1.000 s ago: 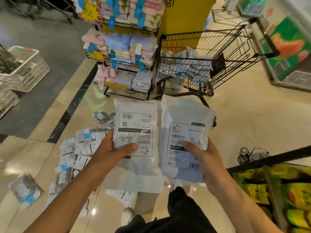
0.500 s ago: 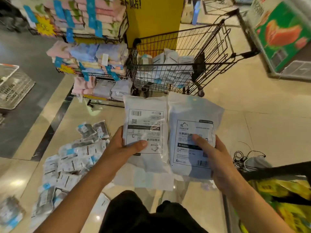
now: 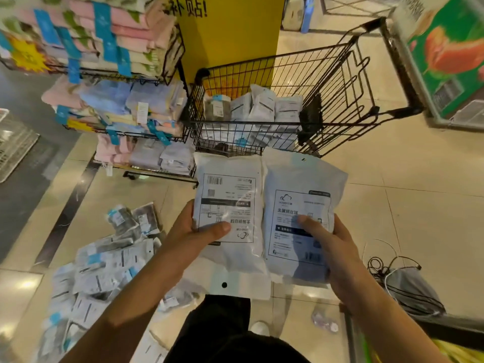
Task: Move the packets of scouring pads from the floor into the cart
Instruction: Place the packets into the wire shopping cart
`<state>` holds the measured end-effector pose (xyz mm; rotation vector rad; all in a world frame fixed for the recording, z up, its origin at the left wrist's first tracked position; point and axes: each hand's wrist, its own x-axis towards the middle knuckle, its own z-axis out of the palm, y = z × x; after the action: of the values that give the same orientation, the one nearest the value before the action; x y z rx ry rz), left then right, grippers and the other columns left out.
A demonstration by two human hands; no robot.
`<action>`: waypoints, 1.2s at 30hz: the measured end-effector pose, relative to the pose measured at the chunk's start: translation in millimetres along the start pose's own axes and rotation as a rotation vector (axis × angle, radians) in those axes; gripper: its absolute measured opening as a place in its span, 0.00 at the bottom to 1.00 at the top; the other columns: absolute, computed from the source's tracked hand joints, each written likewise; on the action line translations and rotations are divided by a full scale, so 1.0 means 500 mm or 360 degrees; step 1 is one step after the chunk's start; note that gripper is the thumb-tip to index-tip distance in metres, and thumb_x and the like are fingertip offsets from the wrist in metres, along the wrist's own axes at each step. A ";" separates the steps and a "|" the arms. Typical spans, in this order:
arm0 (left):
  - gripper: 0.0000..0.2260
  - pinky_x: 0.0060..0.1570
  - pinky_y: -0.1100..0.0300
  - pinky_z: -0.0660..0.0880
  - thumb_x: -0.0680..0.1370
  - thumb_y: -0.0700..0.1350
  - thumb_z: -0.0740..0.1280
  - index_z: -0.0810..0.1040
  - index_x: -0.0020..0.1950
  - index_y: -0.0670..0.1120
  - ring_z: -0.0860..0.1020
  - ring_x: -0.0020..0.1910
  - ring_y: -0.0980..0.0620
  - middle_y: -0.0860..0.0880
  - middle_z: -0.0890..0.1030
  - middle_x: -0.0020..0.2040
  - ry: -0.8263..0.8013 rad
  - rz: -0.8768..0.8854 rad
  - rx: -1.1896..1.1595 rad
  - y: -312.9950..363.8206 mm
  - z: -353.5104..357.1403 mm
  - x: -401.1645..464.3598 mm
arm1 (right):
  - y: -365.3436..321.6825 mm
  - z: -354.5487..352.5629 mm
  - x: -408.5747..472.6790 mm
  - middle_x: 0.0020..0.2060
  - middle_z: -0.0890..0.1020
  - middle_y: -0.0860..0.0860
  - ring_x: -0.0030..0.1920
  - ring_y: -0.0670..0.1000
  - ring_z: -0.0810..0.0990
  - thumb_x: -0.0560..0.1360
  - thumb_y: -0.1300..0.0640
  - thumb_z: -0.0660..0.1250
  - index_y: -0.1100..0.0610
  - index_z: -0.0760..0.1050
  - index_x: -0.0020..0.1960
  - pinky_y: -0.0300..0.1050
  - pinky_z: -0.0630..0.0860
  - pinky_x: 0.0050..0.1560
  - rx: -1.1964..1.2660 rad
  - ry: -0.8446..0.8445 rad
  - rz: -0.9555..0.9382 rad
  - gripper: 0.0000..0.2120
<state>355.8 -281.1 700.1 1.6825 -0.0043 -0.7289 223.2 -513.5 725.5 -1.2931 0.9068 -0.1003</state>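
My left hand (image 3: 195, 235) grips a white packet of scouring pads (image 3: 230, 189), held upside down. My right hand (image 3: 331, 244) grips a second white packet (image 3: 301, 179) beside it, label upright. Both packets are held side by side just in front of the black wire cart (image 3: 348, 82), below its near rim. Several packets (image 3: 262, 106) lie inside the cart. A heap of more packets (image 3: 104, 263) is spread on the floor at the lower left.
A wire rack of folded towels (image 3: 117, 106) stands left of the cart, against a yellow pillar (image 3: 230, 32). A grey bag with tangled black cables (image 3: 408, 286) lies on the floor at right. A white basket (image 3: 13, 145) sits far left. A shelf edge with yellow goods (image 3: 450, 347) is at lower right.
I have stepped closer to the cart; it now looms larger and nearer to the two packets. Both hands keep the same grip on their packets.
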 end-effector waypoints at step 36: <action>0.22 0.45 0.66 0.83 0.74 0.37 0.75 0.78 0.65 0.53 0.87 0.51 0.57 0.53 0.88 0.56 0.0027 -0.0298 -0.0200 0.415 0.080 0.930 | -0.427 0.121 0.928 0.52 0.89 0.48 0.50 0.52 0.90 0.78 0.55 0.73 0.48 0.77 0.64 0.53 0.87 0.46 0.0036 -0.0197 0.0312 0.15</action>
<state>788.8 -550.3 669.0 1.5820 0.2093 -0.8374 656.6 -784.1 665.9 -1.1698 0.9184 0.1212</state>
